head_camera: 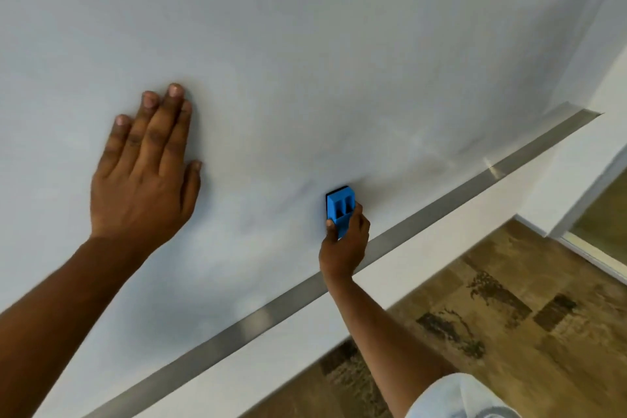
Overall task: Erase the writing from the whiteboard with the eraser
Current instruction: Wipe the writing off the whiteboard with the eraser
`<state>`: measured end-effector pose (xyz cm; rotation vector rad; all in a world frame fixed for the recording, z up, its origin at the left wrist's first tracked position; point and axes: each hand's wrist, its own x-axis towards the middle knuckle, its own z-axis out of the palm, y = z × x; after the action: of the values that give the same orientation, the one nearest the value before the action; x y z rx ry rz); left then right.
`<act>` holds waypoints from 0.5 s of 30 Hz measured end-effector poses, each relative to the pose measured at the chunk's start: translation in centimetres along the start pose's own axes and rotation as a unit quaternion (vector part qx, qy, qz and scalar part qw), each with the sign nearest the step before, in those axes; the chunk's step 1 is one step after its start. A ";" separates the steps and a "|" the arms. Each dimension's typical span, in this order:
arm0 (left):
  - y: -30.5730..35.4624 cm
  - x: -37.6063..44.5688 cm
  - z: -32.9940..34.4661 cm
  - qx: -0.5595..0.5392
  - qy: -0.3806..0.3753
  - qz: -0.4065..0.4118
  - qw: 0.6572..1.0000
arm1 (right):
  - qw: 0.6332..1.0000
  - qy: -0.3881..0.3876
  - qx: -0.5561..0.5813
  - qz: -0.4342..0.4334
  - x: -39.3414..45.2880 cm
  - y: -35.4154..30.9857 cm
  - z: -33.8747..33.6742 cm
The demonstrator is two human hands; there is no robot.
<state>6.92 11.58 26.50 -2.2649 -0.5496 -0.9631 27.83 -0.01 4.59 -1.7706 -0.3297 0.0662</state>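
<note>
The whiteboard (322, 44) fills most of the view, tilted, and shows only faint grey smears and no readable writing. My right hand (344, 244) grips a blue eraser (340, 209) with a dark felt pad, pressed flat on the board's lower part, just above the metal bottom frame. My left hand (146, 173) lies flat on the board to the left, fingers together and pointing up, holding nothing.
A silver metal strip (424, 210) runs diagonally along the board's bottom edge, with white wall (424, 265) below it. A patterned brown floor (509, 332) lies at the lower right. A white wall corner and a glass panel stand at the far right.
</note>
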 end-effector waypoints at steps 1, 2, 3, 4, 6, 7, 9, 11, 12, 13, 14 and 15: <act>-2.1 -1.5 -1.2 0.006 0.007 -0.009 1.000 | 1.000 0.003 0.004 -0.003 -2.2 -1.1 1.0; -3.8 -2.8 -2.1 0.013 0.010 -0.012 1.000 | 1.000 0.008 0.010 -0.002 -4.0 -2.1 1.9; -5.6 -4.5 -3.1 0.016 0.008 -0.015 1.000 | 1.000 0.010 0.015 -0.003 -6.3 -3.0 2.9; -7.3 -6.3 -4.0 0.020 0.008 -0.014 1.000 | 1.000 0.007 0.020 -0.005 -8.9 -3.8 4.0; -10.6 -9.8 -6.0 0.013 -0.005 -0.019 1.000 | 0.999 -0.006 0.037 -0.014 -15.0 -5.6 6.2; -12.0 -11.3 -6.7 0.008 -0.013 -0.016 1.000 | 0.999 -0.014 0.044 -0.018 -18.2 -6.5 7.4; -14.0 -13.6 -7.6 -0.001 -0.028 -0.012 1.000 | 0.998 -0.036 0.045 -0.034 -24.4 -7.4 9.8; -14.9 -14.8 -8.0 -0.009 -0.029 -0.014 0.999 | 0.995 -0.081 0.034 -0.050 -29.3 -7.7 11.5; -15.0 -14.9 -7.9 -0.014 -0.026 -0.011 1.000 | 0.991 -0.120 0.020 -0.059 -30.8 -7.4 11.8; -15.0 -14.9 -7.8 -0.020 -0.024 -0.010 0.999 | 0.984 -0.159 0.004 -0.080 -31.4 -6.8 11.8; -15.0 -14.8 -7.8 -0.027 -0.019 -0.006 0.999 | 0.975 -0.190 -0.008 -0.113 -31.1 -6.3 11.1; -15.1 -14.8 -7.6 -0.030 -0.016 -0.005 0.999 | 0.966 -0.209 -0.009 -0.150 -30.0 -5.7 10.1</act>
<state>-15.17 15.45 25.22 -2.3372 -0.5544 -0.9618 -4.16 2.97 3.79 -1.6966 -0.9036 0.2224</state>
